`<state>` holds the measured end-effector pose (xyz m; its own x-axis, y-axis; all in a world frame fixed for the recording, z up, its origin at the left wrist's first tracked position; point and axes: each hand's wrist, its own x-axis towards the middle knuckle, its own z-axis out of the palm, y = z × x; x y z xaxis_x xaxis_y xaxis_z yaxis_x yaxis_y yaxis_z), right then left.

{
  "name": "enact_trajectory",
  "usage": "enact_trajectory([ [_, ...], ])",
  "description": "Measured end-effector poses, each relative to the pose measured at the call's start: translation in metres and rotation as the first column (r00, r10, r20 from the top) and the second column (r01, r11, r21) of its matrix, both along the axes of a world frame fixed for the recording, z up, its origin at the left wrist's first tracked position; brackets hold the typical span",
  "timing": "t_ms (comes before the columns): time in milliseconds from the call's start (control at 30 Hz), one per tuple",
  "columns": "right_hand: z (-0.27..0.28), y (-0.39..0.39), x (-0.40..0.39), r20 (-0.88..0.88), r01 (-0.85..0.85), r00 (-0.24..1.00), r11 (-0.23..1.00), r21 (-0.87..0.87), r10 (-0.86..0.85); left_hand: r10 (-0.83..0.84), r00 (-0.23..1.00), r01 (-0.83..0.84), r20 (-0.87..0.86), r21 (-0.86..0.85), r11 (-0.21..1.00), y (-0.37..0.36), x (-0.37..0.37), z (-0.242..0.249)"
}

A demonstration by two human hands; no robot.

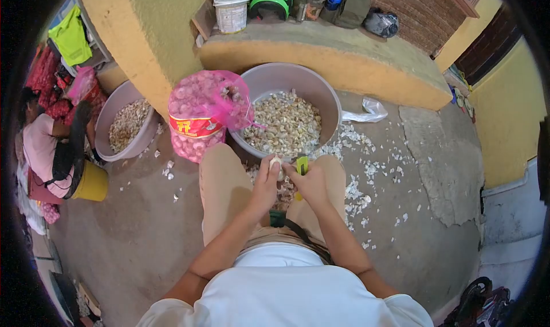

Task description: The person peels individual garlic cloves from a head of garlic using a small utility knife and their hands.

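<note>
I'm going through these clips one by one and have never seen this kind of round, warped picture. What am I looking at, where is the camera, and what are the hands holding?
There is no machine here: a person wears a camera on the head that looks down at their own two hands, and the wide lens bends the edges. The person sits on a concrete floor. The left hand holds a garlic clove; the right hand holds a small tool with a yellow handle. Ahead stand a large basin of peeled cloves and a pink mesh sack of garlic. Peel scraps litter the floor. At left, another person sits by a second basin.
</note>
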<state>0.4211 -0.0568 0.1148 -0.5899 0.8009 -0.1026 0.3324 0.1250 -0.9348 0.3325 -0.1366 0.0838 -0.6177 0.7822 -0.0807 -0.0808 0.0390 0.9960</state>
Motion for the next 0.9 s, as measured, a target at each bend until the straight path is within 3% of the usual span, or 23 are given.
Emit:
enact_trajectory([
  [100,-0.007,0.001,0.001,-0.066,-0.099,0.994,0.971,-0.217,0.086,-0.016,1.000,0.015,0.013,0.025,1.000,0.000,-0.002,-0.001],
  [133,-0.007,0.001,0.000,-0.067,-0.074,0.996,0.973,-0.217,0.061,-0.026,0.999,0.024,0.035,0.054,0.998,0.001,-0.002,-0.001],
  [233,0.000,0.003,-0.004,-0.078,-0.032,0.997,0.958,-0.286,0.010,0.021,0.990,-0.011,-0.141,0.076,0.997,0.002,-0.002,0.002],
  [333,0.005,0.006,-0.005,-0.105,-0.044,0.994,0.911,-0.411,0.000,0.028,0.989,-0.025,-0.148,0.019,0.999,0.001,-0.001,-0.001],
  [433,-0.007,0.002,-0.006,-0.139,-0.028,0.990,0.913,-0.408,-0.032,0.010,1.000,-0.010,-0.003,0.091,0.996,0.002,0.000,-0.015],
  [467,-0.008,0.000,-0.005,-0.161,-0.026,0.986,0.908,-0.418,-0.045,-0.024,0.986,0.007,0.167,0.102,0.995,0.002,0.001,-0.018],
  [533,-0.011,-0.004,-0.006,-0.210,-0.020,0.974,0.884,-0.467,-0.088,-0.092,0.870,0.030,0.484,0.135,0.990,0.003,-0.001,-0.020],
  [633,-0.016,-0.006,-0.008,-0.271,-0.025,0.947,0.803,-0.595,-0.172,-0.097,0.734,0.033,0.672,0.108,0.994,0.005,-0.003,-0.016],
  [733,-0.024,0.001,-0.004,-0.370,-0.057,0.872,0.684,-0.727,-0.320,-0.064,0.610,-0.037,0.790,0.109,0.993,0.005,-0.004,-0.007],
  [800,-0.037,0.012,-0.003,-0.487,-0.108,0.717,0.610,-0.785,-0.499,-0.199,0.476,-0.103,0.857,0.279,0.955,0.001,-0.011,-0.016],
  [833,-0.035,0.017,0.001,-0.446,-0.074,0.795,0.663,-0.745,-0.412,-0.273,0.408,-0.145,0.871,0.357,0.923,0.001,-0.014,-0.019],
  [900,-0.030,0.021,0.007,-0.319,-0.026,0.916,0.758,-0.651,-0.242,-0.187,0.578,-0.058,0.795,0.268,0.962,0.001,-0.015,-0.011],
])
